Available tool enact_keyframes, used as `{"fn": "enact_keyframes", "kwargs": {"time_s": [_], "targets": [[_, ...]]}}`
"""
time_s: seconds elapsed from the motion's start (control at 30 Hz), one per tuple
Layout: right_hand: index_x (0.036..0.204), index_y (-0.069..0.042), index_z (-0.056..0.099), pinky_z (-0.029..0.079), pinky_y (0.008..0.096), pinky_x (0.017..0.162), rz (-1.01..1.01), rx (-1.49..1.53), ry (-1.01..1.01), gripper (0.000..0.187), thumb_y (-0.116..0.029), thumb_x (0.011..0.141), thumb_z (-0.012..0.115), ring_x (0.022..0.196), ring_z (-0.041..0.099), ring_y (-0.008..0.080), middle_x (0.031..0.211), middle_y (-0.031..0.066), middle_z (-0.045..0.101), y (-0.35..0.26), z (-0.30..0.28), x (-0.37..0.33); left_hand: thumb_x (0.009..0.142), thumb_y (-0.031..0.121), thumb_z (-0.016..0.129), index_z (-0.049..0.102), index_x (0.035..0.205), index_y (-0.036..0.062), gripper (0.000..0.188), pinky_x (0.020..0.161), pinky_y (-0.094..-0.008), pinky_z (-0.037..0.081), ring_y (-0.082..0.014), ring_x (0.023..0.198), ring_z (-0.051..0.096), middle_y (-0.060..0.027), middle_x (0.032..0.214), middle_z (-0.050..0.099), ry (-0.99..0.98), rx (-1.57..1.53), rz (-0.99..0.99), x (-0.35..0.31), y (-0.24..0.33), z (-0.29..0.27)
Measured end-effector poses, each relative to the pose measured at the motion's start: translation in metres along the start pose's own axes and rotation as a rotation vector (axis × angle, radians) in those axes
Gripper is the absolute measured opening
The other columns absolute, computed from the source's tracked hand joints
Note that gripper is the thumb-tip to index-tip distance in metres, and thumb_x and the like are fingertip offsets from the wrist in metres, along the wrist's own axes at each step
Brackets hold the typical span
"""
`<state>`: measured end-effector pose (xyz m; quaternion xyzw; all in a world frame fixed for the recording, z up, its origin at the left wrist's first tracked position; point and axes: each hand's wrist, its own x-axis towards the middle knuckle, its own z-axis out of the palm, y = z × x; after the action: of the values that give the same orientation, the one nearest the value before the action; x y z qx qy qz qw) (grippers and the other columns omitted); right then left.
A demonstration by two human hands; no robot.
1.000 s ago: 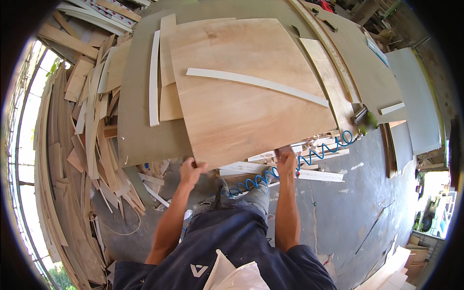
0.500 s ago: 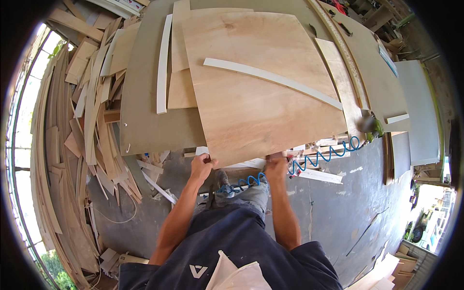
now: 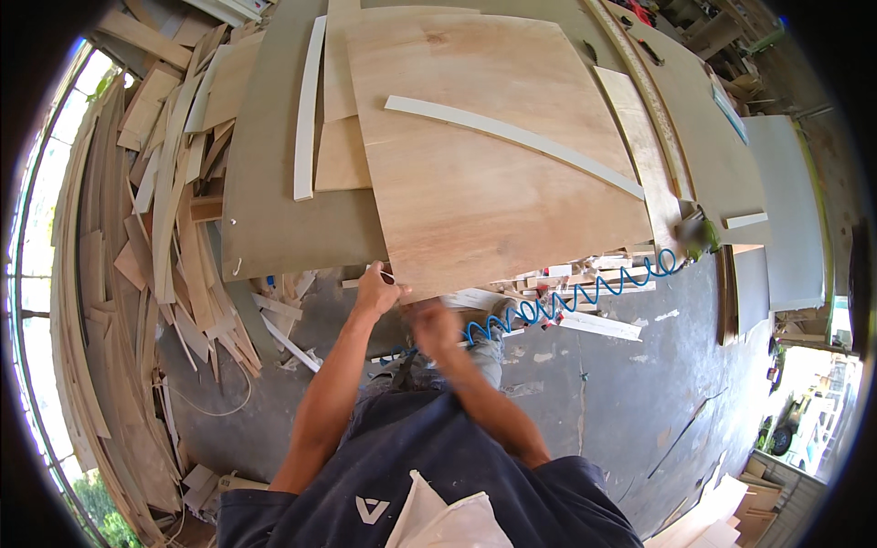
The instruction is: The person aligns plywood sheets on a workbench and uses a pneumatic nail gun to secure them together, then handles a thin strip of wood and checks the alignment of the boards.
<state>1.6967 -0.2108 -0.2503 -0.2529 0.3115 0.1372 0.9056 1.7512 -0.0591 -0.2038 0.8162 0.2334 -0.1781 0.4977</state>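
Observation:
A large plywood sheet (image 3: pixel 493 183) lies on the work table, its near edge jutting out towards me. At its near left corner my left hand (image 3: pixel 377 292) is closed, with thumb and fingers pinching the edge. Close beside it, at the same near edge, my right hand (image 3: pixel 435 329) is smeared by motion; its fingers and anything in them cannot be made out. A long white strip (image 3: pixel 512 143) rests slantwise across the sheet.
Another white strip (image 3: pixel 309 110) lies left of the sheet on the table (image 3: pixel 274 228). Right of it, a coiled blue hose (image 3: pixel 585 297) runs from a green tool (image 3: pixel 699 236) down past my legs. Wood offcuts (image 3: pixel 178 183) pile up at left. Scraps lie under the table.
My right hand has swept left along the sheet's near edge, from right of my legs to beside my left hand. The left hand stays at the corner.

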Motion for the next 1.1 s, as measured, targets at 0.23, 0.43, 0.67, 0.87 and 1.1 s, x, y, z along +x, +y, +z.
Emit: {"fn": "enact_keyframes", "kwargs": {"time_s": [0.23,0.43,0.67,0.87,1.1], "targets": [[0.103,0.006,0.054,0.045,0.0493,0.101,0.041,0.075,-0.092,0.036,0.006,0.069,0.045,0.108,0.058,0.0345,0.116,0.0191,0.06,-0.047,-0.006,0.001,0.053,0.029,0.091,0.06,0.098,-0.002,0.063,0.081,-0.0381,0.05,-0.0299,0.093,0.063,-0.019,0.098,0.065,0.047,0.228,0.016,0.002,0.006,-0.006],[0.107,0.003,0.053,0.049,0.0497,0.095,0.155,0.097,-0.052,0.041,0.008,0.067,0.046,0.102,0.057,0.0302,0.113,0.0144,0.056,-0.008,0.018,-0.011,0.053,0.031,0.091,0.06,0.093,-0.0033,0.061,0.076,-0.0367,0.051,-0.0291,0.087,0.065,-0.0178,0.093,0.067,0.011,0.161,-0.016,0.005,0.002,-0.006],[0.119,0.006,0.05,0.048,0.0439,0.1,-0.07,0.124,-0.205,0.057,0.007,0.063,0.043,0.107,0.059,0.0315,0.112,0.017,0.061,-0.087,-0.038,0.013,0.057,0.028,0.09,0.062,0.095,-0.0043,0.057,0.075,-0.0355,0.052,-0.0262,0.083,0.066,-0.0176,0.09,0.068,0.002,0.115,-0.032,-0.002,-0.004,-0.006],[0.1,0.003,0.055,0.048,0.0469,0.096,-0.027,-0.832,0.059,0.03,0.004,0.072,0.046,0.102,0.059,0.0318,0.107,0.0156,0.061,-0.044,0.008,0.0,0.059,0.024,0.089,0.064,0.09,-0.0047,0.049,0.074,-0.034,0.052,-0.0244,0.082,0.067,-0.0169,0.088,0.069,-0.05,0.093,-0.069,-0.01,0.008,-0.009],[0.095,0.0,0.058,0.05,0.0368,0.093,-0.096,-0.012,-0.136,0.027,0.004,0.071,0.048,0.103,0.06,0.0262,0.113,0.015,0.061,-0.098,-0.059,0.024,0.06,0.022,0.088,0.064,0.091,-0.0054,0.048,0.077,-0.034,0.051,-0.0231,0.085,0.066,-0.0158,0.092,0.07,-0.039,0.083,-0.048,-0.007,0.008,-0.01]]}}
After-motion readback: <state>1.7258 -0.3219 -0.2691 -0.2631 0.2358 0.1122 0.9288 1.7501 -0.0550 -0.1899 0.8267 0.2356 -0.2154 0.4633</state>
